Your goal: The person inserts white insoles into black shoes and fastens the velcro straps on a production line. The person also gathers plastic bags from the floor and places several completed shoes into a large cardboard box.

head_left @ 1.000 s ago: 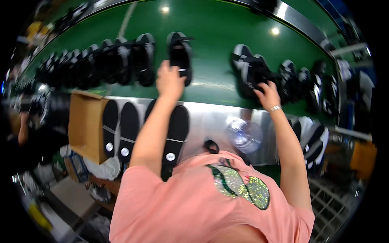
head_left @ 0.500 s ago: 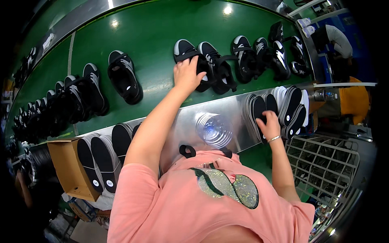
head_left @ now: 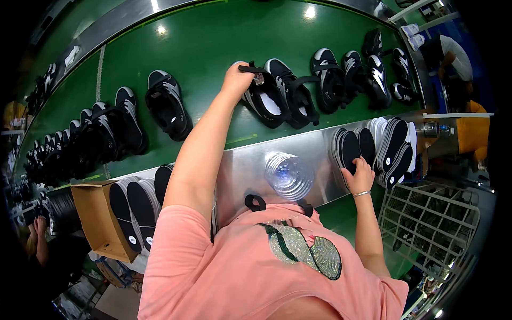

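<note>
My left hand [head_left: 238, 81] is closed on the strap of a black and grey sneaker [head_left: 257, 113] lying on the green belt, pulling the strap up so that the white inside shows. A matching sneaker [head_left: 302, 104] lies right beside it. My right hand [head_left: 361, 177] grips the near end of a black insole [head_left: 349, 149], with thumb and fingers on opposite sides. This insole tops a stack on the metal ledge; whether it is lifted off the stack, I cannot tell. More black insoles [head_left: 393, 137] with round white stickers are stacked just to the right.
Several more sneakers [head_left: 169, 104] line the green belt [head_left: 213, 40] on both sides. A clear ribbed plastic container [head_left: 289, 176] stands on the metal ledge [head_left: 240, 162]. At left, a cardboard box [head_left: 98, 218] adjoins stacked insoles [head_left: 126, 208]. A wire rack [head_left: 429, 224] stands at right.
My left hand has moved from over the sneaker's opening to its strap and raised it, exposing the inside. My right hand has come down onto the near end of the insole.
</note>
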Demonstrator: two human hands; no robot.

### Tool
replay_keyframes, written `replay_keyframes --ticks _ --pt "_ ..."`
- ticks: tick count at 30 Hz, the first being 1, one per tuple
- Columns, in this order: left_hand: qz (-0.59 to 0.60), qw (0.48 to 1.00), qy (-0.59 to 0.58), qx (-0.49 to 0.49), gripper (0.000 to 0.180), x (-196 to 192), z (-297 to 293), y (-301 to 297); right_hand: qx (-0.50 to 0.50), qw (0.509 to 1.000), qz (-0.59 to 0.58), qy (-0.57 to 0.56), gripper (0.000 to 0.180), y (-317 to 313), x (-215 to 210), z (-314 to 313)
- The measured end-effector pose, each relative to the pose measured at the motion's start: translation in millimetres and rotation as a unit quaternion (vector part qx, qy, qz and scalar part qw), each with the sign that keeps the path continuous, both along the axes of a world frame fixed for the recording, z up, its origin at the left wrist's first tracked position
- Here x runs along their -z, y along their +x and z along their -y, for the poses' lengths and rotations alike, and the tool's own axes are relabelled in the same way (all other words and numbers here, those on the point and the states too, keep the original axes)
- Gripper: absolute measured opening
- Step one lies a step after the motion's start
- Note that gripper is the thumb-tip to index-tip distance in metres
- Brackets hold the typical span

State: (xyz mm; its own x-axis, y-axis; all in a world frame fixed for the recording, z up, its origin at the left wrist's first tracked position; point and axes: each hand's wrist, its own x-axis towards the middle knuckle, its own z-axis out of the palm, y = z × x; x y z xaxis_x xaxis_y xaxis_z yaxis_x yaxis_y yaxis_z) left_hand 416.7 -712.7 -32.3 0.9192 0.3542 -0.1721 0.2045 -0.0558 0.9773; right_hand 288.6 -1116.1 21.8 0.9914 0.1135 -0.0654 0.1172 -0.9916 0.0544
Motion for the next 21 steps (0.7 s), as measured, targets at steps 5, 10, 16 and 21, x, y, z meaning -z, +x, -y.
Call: replay_keyframes --ticks 5,10,16,21 --pt "0.005 1.000 0.013 -0.011 0.009 11 1 1 0.006 1.000 -0.006 0.020 0.041 1 -9 -1" --pt "-0.030 0.995 0.096 -0.025 0.016 -5 14 -15 -0.121 0.956 0.092 0.250 0.027 18 -49 -34" --pt "-0.018 0.988 0.145 -0.041 0.022 -18 30 -35 -0.428 0.901 0.018 0.064 0.005 69 -85 -153" --pt "0.051 0.983 0.162 -0.075 0.023 -10 30 -43 -0.467 0.881 -0.044 -0.059 0.006 99 -14 -227"
